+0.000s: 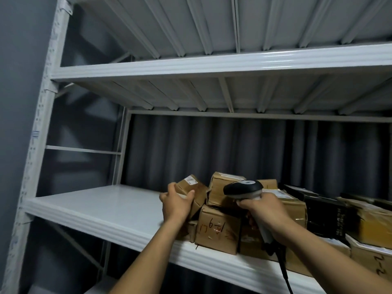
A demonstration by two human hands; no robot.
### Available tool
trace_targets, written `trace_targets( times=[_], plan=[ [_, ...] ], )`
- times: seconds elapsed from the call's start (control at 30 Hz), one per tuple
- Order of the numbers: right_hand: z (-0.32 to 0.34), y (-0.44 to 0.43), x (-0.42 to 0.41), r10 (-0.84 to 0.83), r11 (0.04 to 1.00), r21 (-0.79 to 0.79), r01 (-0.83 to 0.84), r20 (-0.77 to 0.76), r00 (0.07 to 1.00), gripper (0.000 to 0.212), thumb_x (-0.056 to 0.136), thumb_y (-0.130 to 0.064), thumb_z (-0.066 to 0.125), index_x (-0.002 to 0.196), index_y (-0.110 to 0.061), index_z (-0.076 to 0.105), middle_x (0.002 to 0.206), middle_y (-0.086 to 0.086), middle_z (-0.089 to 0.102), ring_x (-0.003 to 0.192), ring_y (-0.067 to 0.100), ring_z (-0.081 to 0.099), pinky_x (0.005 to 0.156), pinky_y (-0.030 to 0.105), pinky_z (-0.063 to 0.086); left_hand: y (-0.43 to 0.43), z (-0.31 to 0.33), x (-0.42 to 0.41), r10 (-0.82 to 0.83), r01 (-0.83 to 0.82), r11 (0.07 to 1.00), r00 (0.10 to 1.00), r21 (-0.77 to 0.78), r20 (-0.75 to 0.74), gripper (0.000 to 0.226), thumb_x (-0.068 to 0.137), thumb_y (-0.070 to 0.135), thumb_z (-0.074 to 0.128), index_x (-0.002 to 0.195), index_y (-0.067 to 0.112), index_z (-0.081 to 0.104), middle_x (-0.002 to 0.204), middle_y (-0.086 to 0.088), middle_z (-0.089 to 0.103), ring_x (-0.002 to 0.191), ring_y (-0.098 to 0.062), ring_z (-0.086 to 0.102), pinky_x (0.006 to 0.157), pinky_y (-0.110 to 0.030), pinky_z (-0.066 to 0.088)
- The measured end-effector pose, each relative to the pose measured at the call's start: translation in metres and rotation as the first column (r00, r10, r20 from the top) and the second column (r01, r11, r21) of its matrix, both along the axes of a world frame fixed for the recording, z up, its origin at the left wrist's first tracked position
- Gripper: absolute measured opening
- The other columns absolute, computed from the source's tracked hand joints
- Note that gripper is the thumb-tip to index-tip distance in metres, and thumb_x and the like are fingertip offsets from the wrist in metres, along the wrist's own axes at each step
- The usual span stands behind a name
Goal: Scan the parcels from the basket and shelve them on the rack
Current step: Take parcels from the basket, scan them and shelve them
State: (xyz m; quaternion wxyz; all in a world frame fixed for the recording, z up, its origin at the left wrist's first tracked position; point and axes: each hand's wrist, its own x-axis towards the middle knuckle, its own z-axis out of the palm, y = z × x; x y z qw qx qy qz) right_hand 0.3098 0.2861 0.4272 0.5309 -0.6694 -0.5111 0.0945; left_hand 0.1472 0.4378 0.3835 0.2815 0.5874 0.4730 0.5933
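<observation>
While the left hand (177, 203) grips a small cardboard parcel (192, 187) in the lower centre of the frame, its fingers are curled on the left side of the box and its thumb (190, 193) presses on the near face. This parcel is tilted and sits on top of a pile of parcels (252, 236) on the middle shelf (95, 205) of the white metal rack (40, 128). The pile fills the lower right part of the shelf; the left part shows bare white surface.

Just to the right, the right hand (266, 210) holds a barcode scanner (244, 188). The fingers are closed tightly round its pale handle, with one finger (241, 202) under the dark head. The head points to the left of the frame, toward the small parcel, near it but not touching. A black cable (284, 272) hangs from the handle to the bottom edge.

Below the two hands stands a box with red handwriting (218, 231). A black carton (324, 213) lies further right. A dark curtain (212, 149) hangs behind the rack.
</observation>
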Motion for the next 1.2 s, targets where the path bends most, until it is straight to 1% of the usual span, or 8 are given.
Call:
trace_targets(
  times=[0.17,0.27,0.37,0.47,0.63,0.77,0.97,1.2],
  plan=[
    [-0.001,0.003,0.002,-0.04,0.999,-0.014,0.04,0.02,0.999,0.018,0.08,-0.023,0.075,0.077,-0.006,0.069,0.061,0.009,0.067,0.052,0.021,0.062,0.052,0.028,0.046,0.018,0.002,-0.001,0.002,0.001,1.0,0.992,-0.024,0.13,0.052,0.084,0.04,0.069,0.125,0.021,0.043,0.128,-0.015,0.042,0.084,-0.023,0.046,0.08,-0.028,0.044],
    [-0.003,0.007,0.003,-0.048,0.999,-0.019,0.049,0.035,0.998,0.018,0.079,-0.025,0.076,0.08,-0.008,0.07,0.067,0.01,0.07,0.057,0.023,0.066,0.056,0.031,0.049,0.025,0.0,0.009,-0.073,0.084,0.994,0.988,-0.076,0.137,0.059,0.085,0.043,0.068,0.129,0.016,0.039,0.131,-0.016,0.041,0.09,-0.024,0.049,0.078,-0.029,0.045],
    [-0.004,0.008,0.004,-0.05,0.998,-0.03,0.052,0.062,0.997,0.017,0.079,-0.027,0.075,0.079,-0.011,0.07,0.067,0.01,0.071,0.06,0.023,0.066,0.057,0.031,0.048,0.037,-0.007,0.012,-0.08,0.078,0.996,0.996,-0.049,-0.031,0.066,0.084,0.046,0.068,0.132,0.011,0.041,0.132,-0.014,0.05,0.111,-0.029,0.053,0.087,-0.033,0.047],
    [-0.004,0.008,0.003,-0.052,0.998,-0.02,0.054,0.073,0.996,0.017,0.078,-0.026,0.076,0.077,-0.01,0.069,0.064,0.009,0.069,0.057,0.023,0.065,0.053,0.029,0.046,0.043,-0.011,0.0,-0.027,0.058,0.992,0.962,0.11,-0.27,0.08,0.082,0.044,0.071,0.147,0.018,0.031,0.14,-0.009,0.047,0.127,-0.03,0.044,0.101,-0.04,0.042],
    [-0.008,0.009,0.002,-0.082,0.996,-0.009,0.083,0.118,0.99,0.017,0.078,-0.028,0.076,0.08,-0.013,0.069,0.066,0.006,0.069,0.061,0.018,0.064,0.05,0.025,0.041,0.053,-0.019,-0.015,-0.04,0.246,0.934,0.792,0.258,-0.609,0.065,0.082,0.021,0.072,0.14,0.028,0.043,0.149,-0.001,0.033,0.129,-0.023,0.041,0.108,-0.037,0.04],
    [-0.008,0.01,0.004,-0.097,0.995,-0.008,0.099,0.152,0.984,0.017,0.077,-0.03,0.076,0.08,-0.014,0.069,0.071,0.006,0.07,0.068,0.02,0.066,0.053,0.027,0.041,0.062,-0.016,-0.013,-0.031,0.264,0.925,0.77,0.274,-0.637,0.06,0.083,0.022,0.072,0.136,0.026,0.045,0.146,0.001,0.034,0.126,-0.022,0.045,0.105,-0.036,0.043],
    [-0.002,0.007,0.009,-0.141,0.99,0.022,0.139,0.166,0.976,0.017,0.078,-0.027,0.073,0.074,-0.012,0.066,0.061,0.006,0.068,0.052,0.017,0.061,0.048,0.025,0.037,0.066,-0.005,0.008,0.169,0.111,0.915,0.768,0.388,-0.617,0.048,0.091,0.012,0.058,0.137,0.022,0.047,0.143,-0.004,0.039,0.121,-0.025,0.048,0.098,-0.036,0.046],
    [-0.002,0.008,0.009,-0.133,0.99,-0.028,0.139,0.166,0.977,0.02,0.078,-0.029,0.074,0.074,-0.011,0.066,0.066,0.008,0.069,0.054,0.019,0.062,0.049,0.025,0.043,0.063,-0.004,0.018,0.085,0.14,0.945,0.766,0.295,-0.637,0.057,0.089,0.018,0.064,0.142,0.022,0.043,0.149,-0.002,0.036,0.133,-0.024,0.034,0.106,-0.038,0.038]
  ],
)
